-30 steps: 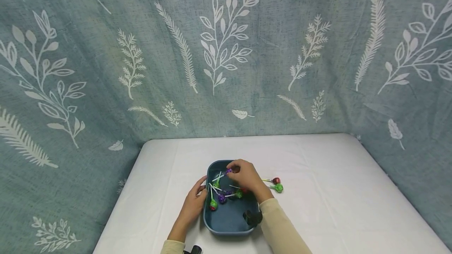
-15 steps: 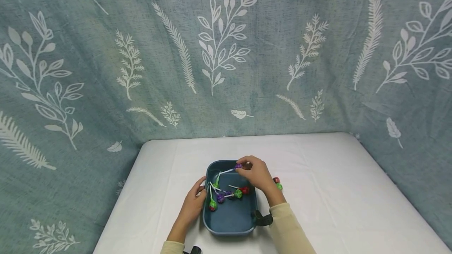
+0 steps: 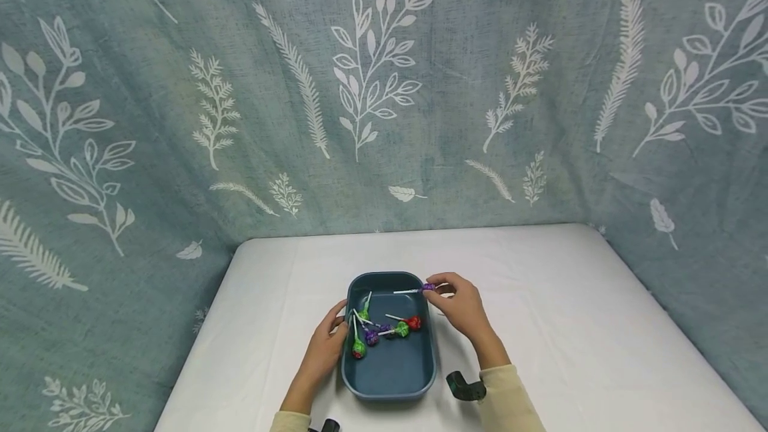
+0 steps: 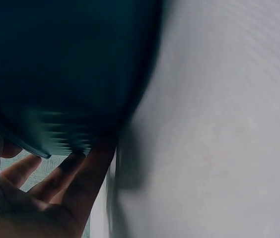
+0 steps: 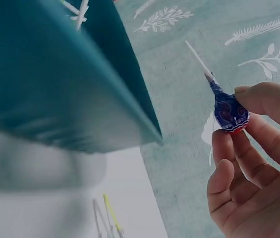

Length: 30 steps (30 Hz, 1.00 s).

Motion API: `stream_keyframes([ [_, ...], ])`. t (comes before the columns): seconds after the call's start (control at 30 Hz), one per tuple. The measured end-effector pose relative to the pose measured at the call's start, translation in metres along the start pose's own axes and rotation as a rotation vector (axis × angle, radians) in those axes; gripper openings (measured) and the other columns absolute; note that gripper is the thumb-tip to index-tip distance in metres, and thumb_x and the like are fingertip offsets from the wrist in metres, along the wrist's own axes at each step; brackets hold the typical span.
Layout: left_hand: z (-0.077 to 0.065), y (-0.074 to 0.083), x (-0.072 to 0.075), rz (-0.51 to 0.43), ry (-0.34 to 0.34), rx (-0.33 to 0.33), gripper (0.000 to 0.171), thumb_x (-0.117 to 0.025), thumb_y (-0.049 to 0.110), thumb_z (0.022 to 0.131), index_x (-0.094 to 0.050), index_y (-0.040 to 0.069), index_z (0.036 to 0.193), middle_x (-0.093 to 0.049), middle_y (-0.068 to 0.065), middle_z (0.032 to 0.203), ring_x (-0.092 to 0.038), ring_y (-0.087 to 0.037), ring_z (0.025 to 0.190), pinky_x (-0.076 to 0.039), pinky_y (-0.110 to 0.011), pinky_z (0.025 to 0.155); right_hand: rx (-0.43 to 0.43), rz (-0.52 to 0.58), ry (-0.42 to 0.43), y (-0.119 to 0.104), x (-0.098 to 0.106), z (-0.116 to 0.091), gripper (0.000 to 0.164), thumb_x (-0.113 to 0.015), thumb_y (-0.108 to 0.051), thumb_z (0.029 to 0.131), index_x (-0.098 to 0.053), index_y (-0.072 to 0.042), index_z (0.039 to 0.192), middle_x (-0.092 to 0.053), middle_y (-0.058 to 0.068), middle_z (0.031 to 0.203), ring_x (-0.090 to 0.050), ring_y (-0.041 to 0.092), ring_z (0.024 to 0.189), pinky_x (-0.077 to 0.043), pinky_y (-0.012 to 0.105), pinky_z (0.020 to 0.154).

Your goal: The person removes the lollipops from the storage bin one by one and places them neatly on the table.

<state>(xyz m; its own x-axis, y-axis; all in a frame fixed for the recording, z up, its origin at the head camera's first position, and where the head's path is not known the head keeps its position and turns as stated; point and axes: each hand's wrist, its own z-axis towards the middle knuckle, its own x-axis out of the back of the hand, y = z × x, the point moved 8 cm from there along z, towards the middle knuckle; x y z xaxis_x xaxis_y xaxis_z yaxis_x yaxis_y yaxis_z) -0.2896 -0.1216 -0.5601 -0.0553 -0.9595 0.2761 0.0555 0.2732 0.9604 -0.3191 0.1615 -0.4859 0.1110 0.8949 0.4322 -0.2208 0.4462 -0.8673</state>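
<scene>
A blue plastic bin [image 3: 389, 379] stands on the white table, holding several wrapped lollipops. My left hand [image 3: 324, 349] rests along its left side; in the left wrist view the fingers [image 4: 88, 178] stretch against the outer wall near the rim. At the bin's far right corner my right hand [image 3: 462, 305] pinches a purple-wrapped lollipop [image 5: 229, 109] by its candy head. Its white stick points left over the bin in the head view. Inside lie a red lollipop [image 3: 414, 323], a green lollipop [image 3: 401, 330], a purple lollipop [image 3: 372, 337] and others, mostly toward the left wall.
A yellow lollipop stick [image 5: 111, 210] lies on the white table [image 3: 576, 325] in the right wrist view. Behind and beside the table hangs a green-blue curtain [image 3: 300, 119] with white leaf prints. A black wrist camera [image 3: 465, 387] sticks out from the right sleeve.
My right hand has carried the purple lollipop rightward from inside the bin to its far right rim. Lollipops on the table to the right are now hidden by that hand. The left hand stays put.
</scene>
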Motion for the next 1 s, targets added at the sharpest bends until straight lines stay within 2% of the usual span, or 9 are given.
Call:
stream_keyframes([
  [0.17,0.002,-0.001,-0.002,0.010,-0.006,0.007,0.051,-0.048,0.011,0.102,-0.045,0.009,0.152,-0.060,-0.027,0.133,-0.066,-0.036,0.111,-0.049,-0.054,0.095,0.011,-0.028,0.038,0.008,0.015,-0.010,0.022,-0.079,-0.013,0.087,-0.074,-0.008,0.108,-0.071,0.003,0.103,-0.069,0.020,0.095,-0.054,0.033,0.080],
  [0.33,0.002,-0.001,-0.003,0.024,-0.009,0.002,0.051,-0.047,0.011,0.102,-0.045,0.009,0.152,-0.060,-0.027,0.132,-0.066,-0.036,0.111,-0.048,-0.054,0.097,-0.008,-0.036,0.070,0.017,0.027,-0.019,0.022,-0.080,-0.012,0.086,-0.074,-0.008,0.107,-0.072,0.003,0.096,-0.067,0.017,0.087,-0.051,0.027,0.073],
  [0.43,0.002,-0.001,-0.002,0.031,-0.005,0.005,0.051,-0.047,0.011,0.101,-0.046,0.009,0.152,-0.060,-0.027,0.133,-0.065,-0.037,0.113,-0.045,-0.056,0.100,0.001,-0.048,0.093,0.024,0.032,-0.025,0.022,-0.081,-0.011,0.084,-0.074,-0.008,0.105,-0.072,0.003,0.095,-0.067,0.016,0.086,-0.052,0.026,0.073],
  [0.57,0.001,-0.003,-0.001,0.041,0.003,0.012,0.051,-0.048,0.012,0.101,-0.046,0.010,0.152,-0.059,-0.027,0.134,-0.064,-0.039,0.115,-0.044,-0.057,0.101,0.012,-0.075,0.113,0.032,0.037,-0.031,0.022,-0.082,-0.011,0.084,-0.074,-0.007,0.104,-0.072,0.003,0.096,-0.069,0.015,0.087,-0.053,0.025,0.076],
  [0.87,0.000,-0.001,-0.002,0.026,-0.005,0.007,0.051,-0.048,0.011,0.102,-0.046,0.010,0.152,-0.058,-0.028,0.135,-0.064,-0.039,0.115,-0.045,-0.057,0.100,-0.033,-0.090,0.131,0.056,0.047,-0.042,0.022,-0.081,-0.010,0.084,-0.075,-0.006,0.105,-0.073,0.006,0.103,-0.068,0.010,0.085,-0.052,0.023,0.073],
  [1.0,0.000,-0.001,-0.001,0.029,-0.001,0.002,0.050,-0.049,0.011,0.102,-0.046,0.010,0.152,-0.059,-0.028,0.134,-0.064,-0.039,0.115,-0.045,-0.057,0.100,-0.031,-0.119,0.138,0.064,0.048,-0.046,0.023,-0.082,-0.008,0.082,-0.074,-0.006,0.104,-0.073,0.008,0.104,-0.068,0.012,0.085,-0.053,0.024,0.071],
])
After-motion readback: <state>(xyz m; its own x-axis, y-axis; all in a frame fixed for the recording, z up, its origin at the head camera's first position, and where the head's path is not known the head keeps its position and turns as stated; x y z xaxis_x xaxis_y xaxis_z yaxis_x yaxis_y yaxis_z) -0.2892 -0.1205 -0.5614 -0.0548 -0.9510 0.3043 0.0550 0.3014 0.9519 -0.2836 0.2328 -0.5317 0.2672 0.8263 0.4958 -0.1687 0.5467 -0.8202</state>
